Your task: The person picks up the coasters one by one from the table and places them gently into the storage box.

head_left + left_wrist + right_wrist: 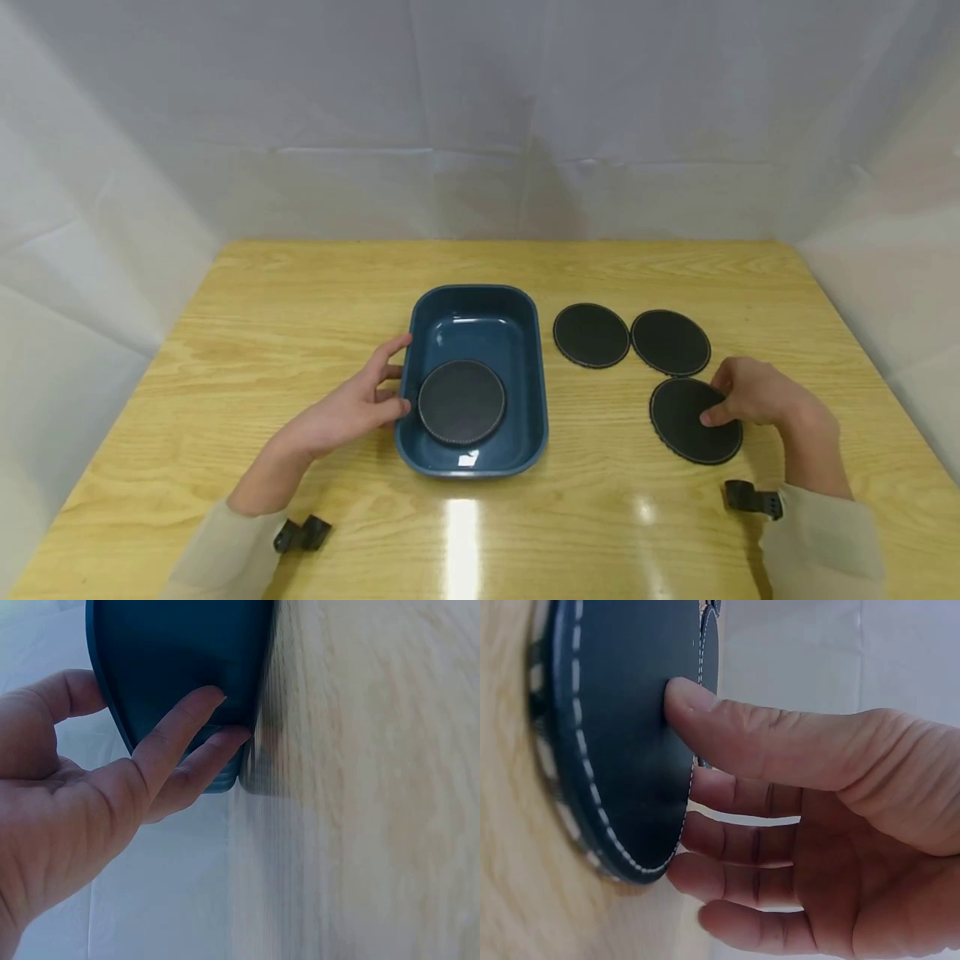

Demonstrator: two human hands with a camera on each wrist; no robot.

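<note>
White fabric walls close in a pale wooden table [300, 333] in the head view, with a dark blue, rounded rectangular plastic tray [534, 367] at the middle of the frame and one round black stitched-edge coaster [461, 402] lying flat in its near end. The left hand [352, 408] sits against the tray's left wall, fingers loosely extended, apparently steadying the tray so it does not slide. Toward the lower right, the right hand [753, 392] rests on the nearest black coaster [686, 425], thumb on its top face; two more black coasters [592, 335] [671, 342] lie flat side by side further back, their edges almost meeting. The left wrist view shows the left fingers [176, 739] laid straight against the tray's blue outer wall [180, 652], thumb apart at the upper left, so this grip is open and merely pressing, nothing clasped. In the right wrist view the thumb [727, 724] presses the coaster's face [622, 750] while the other fingers curl at its white-stitched rim, seemingly to pry the thin disc off the table; it is a pinch taking hold, the coaster lying flat.
</note>
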